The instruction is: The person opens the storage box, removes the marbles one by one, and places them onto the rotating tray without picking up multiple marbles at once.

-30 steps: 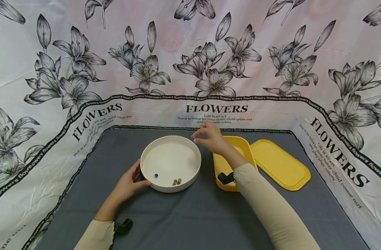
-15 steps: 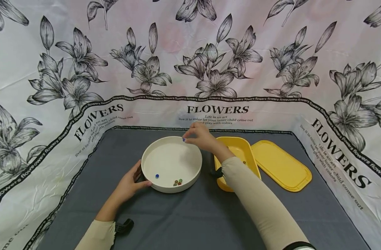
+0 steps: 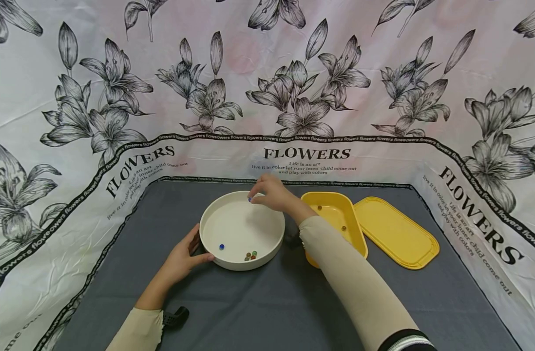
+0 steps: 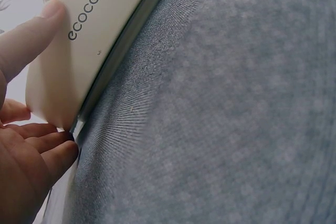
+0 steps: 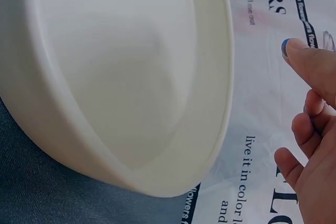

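Observation:
A round white dish (image 3: pixel 243 266) stands on the dark cloth. My left hand (image 3: pixel 180 261) grips its left side, the thumb by the near rim; in the left wrist view the fingers (image 4: pixel 60 153) lie at the wall's lower edge beside the word "ecoco". Over the dish's far rim, my right hand (image 3: pixel 274 194) pinches a small blue marble (image 5: pixel 284 47) between thumb and forefinger. Inside the dish lie another blue marble (image 3: pixel 221 247) at the near left and a small cluster of brown and green marbles (image 3: pixel 251 256) by the near wall.
Right of the dish is a yellow plastic box (image 3: pixel 337 210), partly hidden by the right sleeve (image 3: pixel 346 273), with small brownish marbles (image 3: pixel 344 228) in it. Its yellow lid (image 3: pixel 396 234) lies flat alongside. A flower-printed cloth (image 3: pixel 302 112) rises behind and at both sides.
My right hand has moved left with the blue marble, from beside the dish to over its far rim. More of the yellow box shows. The left hand keeps its hold.

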